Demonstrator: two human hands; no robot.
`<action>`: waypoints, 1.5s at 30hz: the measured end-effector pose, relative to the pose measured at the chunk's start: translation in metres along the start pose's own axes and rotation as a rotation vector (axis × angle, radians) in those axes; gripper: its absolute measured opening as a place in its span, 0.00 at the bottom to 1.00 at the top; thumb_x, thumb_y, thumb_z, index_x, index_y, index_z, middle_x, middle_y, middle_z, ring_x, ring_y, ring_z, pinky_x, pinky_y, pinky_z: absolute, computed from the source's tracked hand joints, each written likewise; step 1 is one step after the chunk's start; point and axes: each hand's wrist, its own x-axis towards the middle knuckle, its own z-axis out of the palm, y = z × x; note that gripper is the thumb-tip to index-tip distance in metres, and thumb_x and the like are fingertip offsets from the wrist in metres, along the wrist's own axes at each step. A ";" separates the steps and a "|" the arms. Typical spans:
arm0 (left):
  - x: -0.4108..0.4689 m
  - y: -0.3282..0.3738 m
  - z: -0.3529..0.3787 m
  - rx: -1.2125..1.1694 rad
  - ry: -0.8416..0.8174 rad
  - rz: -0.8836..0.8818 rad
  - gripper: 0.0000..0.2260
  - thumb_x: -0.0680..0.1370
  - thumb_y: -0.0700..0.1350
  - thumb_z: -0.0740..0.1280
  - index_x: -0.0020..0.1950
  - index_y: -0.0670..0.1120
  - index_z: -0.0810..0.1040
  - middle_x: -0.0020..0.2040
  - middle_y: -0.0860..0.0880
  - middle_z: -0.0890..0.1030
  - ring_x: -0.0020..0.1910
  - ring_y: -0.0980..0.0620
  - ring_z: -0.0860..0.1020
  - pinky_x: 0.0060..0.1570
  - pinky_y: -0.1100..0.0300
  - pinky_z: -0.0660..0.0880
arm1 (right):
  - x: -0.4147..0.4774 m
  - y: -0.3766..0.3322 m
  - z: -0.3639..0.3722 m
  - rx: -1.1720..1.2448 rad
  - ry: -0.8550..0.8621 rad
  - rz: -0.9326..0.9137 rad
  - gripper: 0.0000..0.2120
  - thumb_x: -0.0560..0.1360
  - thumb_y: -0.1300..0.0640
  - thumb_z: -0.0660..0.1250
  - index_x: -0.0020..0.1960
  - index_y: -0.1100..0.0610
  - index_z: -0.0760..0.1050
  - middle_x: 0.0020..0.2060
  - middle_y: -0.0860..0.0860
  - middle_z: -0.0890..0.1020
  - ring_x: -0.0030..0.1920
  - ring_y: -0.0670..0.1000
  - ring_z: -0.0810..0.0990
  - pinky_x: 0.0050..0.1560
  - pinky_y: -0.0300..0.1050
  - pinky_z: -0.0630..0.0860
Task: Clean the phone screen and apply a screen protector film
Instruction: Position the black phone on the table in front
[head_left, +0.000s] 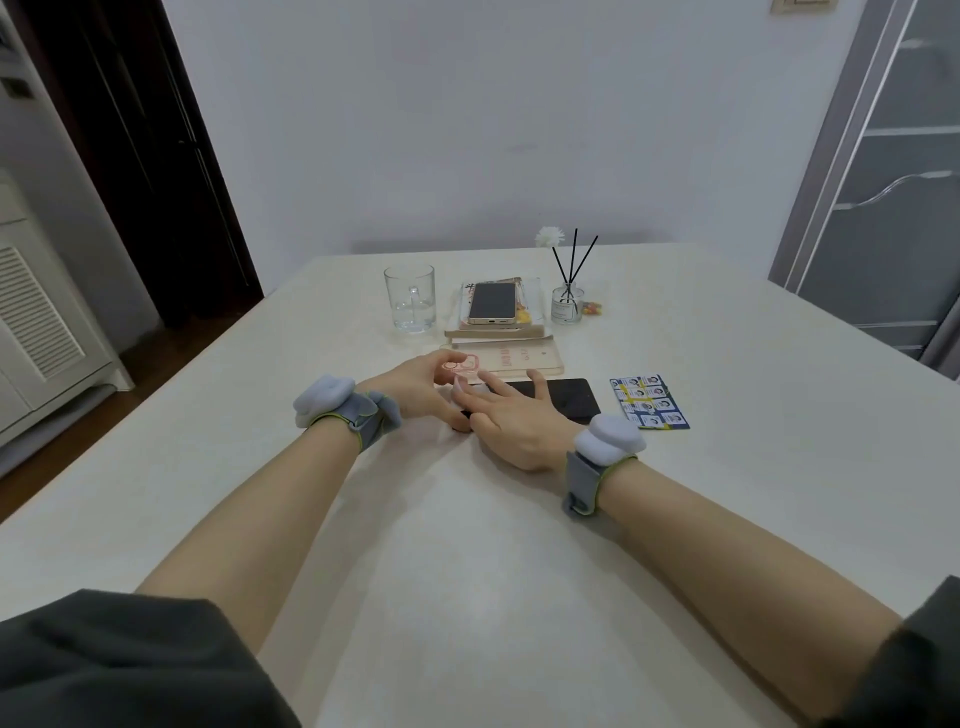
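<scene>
A black phone (569, 397) lies flat on the white table (467, 545), its long side running left to right. My left hand (415, 387) wraps the phone's left end, fingers over the far edge and thumb at the near edge. My right hand (511, 421) rests flat on the screen with its fingers spread and covers most of the left half. Whether a film lies under the fingers cannot be made out. A clear phone case (524, 359) with a pink camera ring lies just behind the phone. A blue and yellow printed packet (649, 402) sits to the phone's right.
Toward the table's far end, a gold phone (492, 302) lies on a stack of books (498, 332). A glass mug (409, 299) stands to their left and a reed diffuser (567, 304) with a white flower to their right. A wall runs along the table's far edge.
</scene>
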 end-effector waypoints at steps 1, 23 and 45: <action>0.000 -0.001 0.000 0.002 -0.008 -0.001 0.40 0.66 0.40 0.78 0.73 0.51 0.62 0.61 0.51 0.74 0.60 0.55 0.71 0.58 0.65 0.63 | -0.002 0.001 0.001 0.008 0.002 -0.031 0.25 0.81 0.54 0.41 0.78 0.49 0.49 0.78 0.45 0.54 0.78 0.46 0.43 0.71 0.66 0.32; 0.005 0.012 0.003 0.174 -0.035 -0.076 0.37 0.69 0.41 0.76 0.74 0.44 0.62 0.70 0.48 0.72 0.69 0.49 0.68 0.63 0.63 0.63 | -0.049 0.026 -0.015 -0.262 0.082 0.469 0.23 0.81 0.58 0.42 0.76 0.56 0.56 0.77 0.47 0.58 0.79 0.49 0.45 0.76 0.60 0.38; 0.009 0.012 0.004 0.244 -0.013 -0.076 0.36 0.69 0.42 0.76 0.73 0.44 0.64 0.70 0.48 0.72 0.68 0.49 0.69 0.63 0.62 0.64 | -0.062 -0.013 -0.001 -0.115 0.111 0.327 0.25 0.83 0.51 0.41 0.78 0.58 0.52 0.78 0.49 0.57 0.79 0.47 0.47 0.77 0.53 0.37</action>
